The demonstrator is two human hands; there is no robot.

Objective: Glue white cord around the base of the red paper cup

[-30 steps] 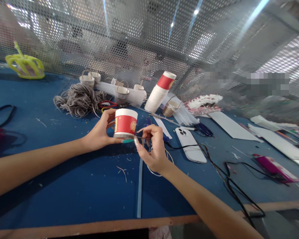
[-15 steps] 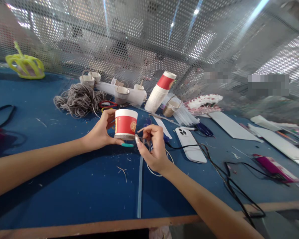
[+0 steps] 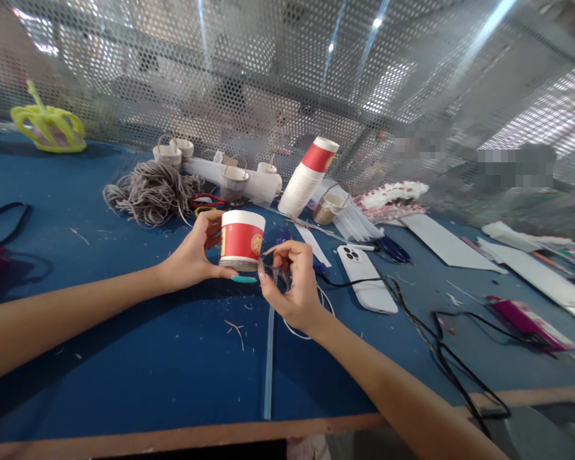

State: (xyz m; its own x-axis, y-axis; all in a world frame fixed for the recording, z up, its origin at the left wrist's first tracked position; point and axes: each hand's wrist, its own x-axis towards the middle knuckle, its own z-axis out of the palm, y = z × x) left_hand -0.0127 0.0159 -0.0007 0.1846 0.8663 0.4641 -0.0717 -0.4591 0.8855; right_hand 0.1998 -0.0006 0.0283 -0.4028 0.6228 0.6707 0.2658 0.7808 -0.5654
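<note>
My left hand (image 3: 196, 249) is wrapped round a red and white paper cup (image 3: 242, 234), its thumb with a teal nail under the base. Grey cord (image 3: 238, 264) circles the bottom edge of the cup. At the cup's lower right, my right hand (image 3: 294, 281) is closed, thumb tip against the cord band and index finger bent above it. A thin strand of the cord runs between those fingers. Just below, a clear glue stick (image 3: 269, 364) lies on the blue table (image 3: 148, 383).
A tangled heap of grey cord (image 3: 148, 191) lies behind my left hand. Farther back stand a stack of paper cups (image 3: 306, 179) and several small cord-handled baskets (image 3: 234, 182). To the right are a white phone (image 3: 367, 281), black cables (image 3: 441, 345) and white strips (image 3: 448, 243).
My right thumb has shifted slightly up and left along the cup's lower edge. The left hand and the cup stay nearly still.
</note>
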